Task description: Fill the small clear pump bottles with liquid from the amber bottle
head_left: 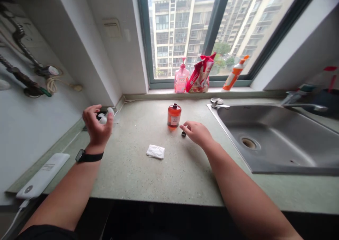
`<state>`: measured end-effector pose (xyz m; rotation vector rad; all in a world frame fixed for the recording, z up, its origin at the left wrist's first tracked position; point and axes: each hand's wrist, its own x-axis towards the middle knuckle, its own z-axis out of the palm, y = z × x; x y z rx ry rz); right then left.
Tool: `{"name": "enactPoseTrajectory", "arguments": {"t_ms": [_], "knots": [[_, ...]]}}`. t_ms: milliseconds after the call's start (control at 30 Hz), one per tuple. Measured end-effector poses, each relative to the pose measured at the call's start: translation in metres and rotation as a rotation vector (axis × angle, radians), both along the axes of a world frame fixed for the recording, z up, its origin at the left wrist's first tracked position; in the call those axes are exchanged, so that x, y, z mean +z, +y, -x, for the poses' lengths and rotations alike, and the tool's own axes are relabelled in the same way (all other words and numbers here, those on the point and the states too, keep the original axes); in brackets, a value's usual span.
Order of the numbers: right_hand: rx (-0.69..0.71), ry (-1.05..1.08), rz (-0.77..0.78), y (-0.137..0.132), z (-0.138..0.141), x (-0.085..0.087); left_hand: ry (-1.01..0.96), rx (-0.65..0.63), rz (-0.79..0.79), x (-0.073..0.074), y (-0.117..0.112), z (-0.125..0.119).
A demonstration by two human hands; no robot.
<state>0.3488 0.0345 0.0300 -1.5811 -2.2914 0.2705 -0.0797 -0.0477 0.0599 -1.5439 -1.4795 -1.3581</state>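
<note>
My left hand point(97, 124), with a black watch on its wrist, is raised above the counter's left side. Its thumb and fingers curve around a small whitish, partly see-through thing point(102, 119) whose kind I cannot make out. My right hand point(197, 132) hovers low over the counter with loosely bent fingers. Right by its fingertips lies a small black cap point(183, 134). An uncapped orange-brown bottle point(174, 115) with a pale label stands upright just left of that hand. Nearer to me, a folded white tissue point(155, 151) rests on the counter.
On the right is a steel sink point(275, 134) with a faucet point(307, 102). A pink pump bottle point(181, 79), a red bag point(200, 76) and an orange-and-white bottle point(234, 74) stand along the windowsill. A white power bank point(43, 174) with a cable lies at the left edge.
</note>
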Motion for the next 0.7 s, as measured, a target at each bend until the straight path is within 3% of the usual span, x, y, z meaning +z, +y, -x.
{"name": "enactPoseTrajectory", "arguments": {"t_ms": [133,200,300,433,700], "knots": [[0.079,0.074,-0.098,-0.004,0.006,-0.003,-0.139,0.246,0.163,-0.037,-0.017,0.059],[0.140,0.104,-0.125,-0.007,0.010,-0.005,-0.238,0.297,0.347,-0.058,-0.016,0.071],[0.210,0.148,-0.148,-0.011,0.016,-0.007,-0.285,0.299,0.454,-0.078,-0.008,0.073],[0.217,0.169,-0.148,-0.014,0.021,-0.010,-0.323,0.299,0.595,-0.082,0.000,0.068],[0.307,0.208,-0.164,-0.017,0.029,-0.017,-0.270,0.126,0.453,-0.075,-0.013,0.055]]}}
